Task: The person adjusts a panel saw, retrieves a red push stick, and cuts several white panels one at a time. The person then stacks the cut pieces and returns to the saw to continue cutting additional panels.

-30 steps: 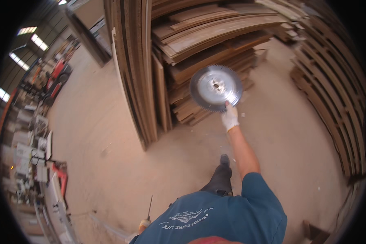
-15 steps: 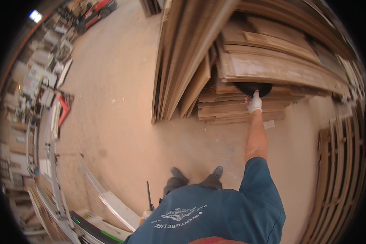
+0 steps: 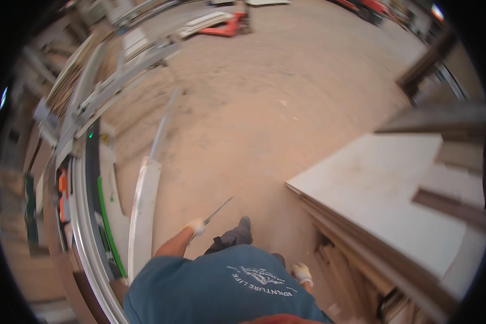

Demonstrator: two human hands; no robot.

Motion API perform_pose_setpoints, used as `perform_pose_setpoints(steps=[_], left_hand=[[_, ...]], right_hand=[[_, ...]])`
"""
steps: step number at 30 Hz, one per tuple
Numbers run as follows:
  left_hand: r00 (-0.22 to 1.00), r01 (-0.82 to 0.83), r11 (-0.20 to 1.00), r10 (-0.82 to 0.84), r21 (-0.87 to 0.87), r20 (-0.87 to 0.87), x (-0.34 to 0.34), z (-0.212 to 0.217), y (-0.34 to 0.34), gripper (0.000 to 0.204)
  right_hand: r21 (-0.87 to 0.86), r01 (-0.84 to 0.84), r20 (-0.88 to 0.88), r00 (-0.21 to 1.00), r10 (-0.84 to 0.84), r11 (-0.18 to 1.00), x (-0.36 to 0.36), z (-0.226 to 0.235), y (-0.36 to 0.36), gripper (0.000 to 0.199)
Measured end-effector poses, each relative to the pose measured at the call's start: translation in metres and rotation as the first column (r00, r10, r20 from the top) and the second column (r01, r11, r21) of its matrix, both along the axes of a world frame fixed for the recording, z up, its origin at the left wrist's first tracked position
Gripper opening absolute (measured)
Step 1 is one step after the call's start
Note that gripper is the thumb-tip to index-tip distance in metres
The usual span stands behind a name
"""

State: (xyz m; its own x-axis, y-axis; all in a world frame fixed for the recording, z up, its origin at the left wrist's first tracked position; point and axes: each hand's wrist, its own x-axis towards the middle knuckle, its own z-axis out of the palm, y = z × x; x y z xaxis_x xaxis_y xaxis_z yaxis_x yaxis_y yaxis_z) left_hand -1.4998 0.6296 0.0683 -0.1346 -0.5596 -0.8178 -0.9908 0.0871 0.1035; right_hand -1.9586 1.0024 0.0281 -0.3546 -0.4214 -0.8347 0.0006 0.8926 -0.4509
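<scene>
My left hand, in a white work glove, is closed round a long thin strip. The strip points forward and to the right, and its exact kind does not show. My right hand, also gloved, hangs low beside my body, near the side of a board stack. It is small and blurred, and the shirt covers part of that arm. Nothing can be made out in it.
At right, a stack topped by a pale flat board juts out at waist side. A long machine with metal rails runs along my left, a white beam beside it. Farther off stand a red pallet jack and a red vehicle.
My view has swung left, away from the tall board stacks. My right hand has left the black rounded thing under the boards and dropped to my side. My left hand has come into fuller view.
</scene>
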Motion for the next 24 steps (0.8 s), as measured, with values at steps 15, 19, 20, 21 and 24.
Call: perform_pose_setpoints(steps=[15, 19, 20, 21, 24], left_hand=[[0.494, -0.665, 0.741, 0.35, -0.087, -0.796, -0.405, 0.21, -0.392, 0.058], [0.439, -0.749, 0.662, 0.462, -0.03, -0.771, -0.4, 0.224, -0.502, 0.065], [0.407, -0.744, 0.668, 0.468, 0.012, -0.785, -0.394, 0.223, -0.528, 0.068], [0.38, -0.728, 0.683, 0.476, 0.061, -0.793, -0.392, 0.22, -0.555, 0.07], [0.483, -0.594, 0.801, 0.435, 0.081, -0.76, -0.382, 0.195, -0.643, 0.077]], right_hand=[[-0.753, -0.394, -0.306, 0.919, 0.25, 0.527, -0.045, 0.158, -0.706, 0.059], [-0.807, -0.447, -0.259, 0.855, 0.449, 0.387, -0.064, 0.169, -0.833, 0.051], [-0.758, -0.497, -0.272, 0.83, 0.488, 0.423, -0.072, 0.172, -0.86, 0.051], [-0.749, -0.539, -0.285, 0.787, 0.548, 0.385, -0.084, 0.172, -0.887, 0.045], [-0.437, -0.716, -0.276, 0.682, 0.677, 0.544, -0.131, 0.151, -0.977, 0.03]])
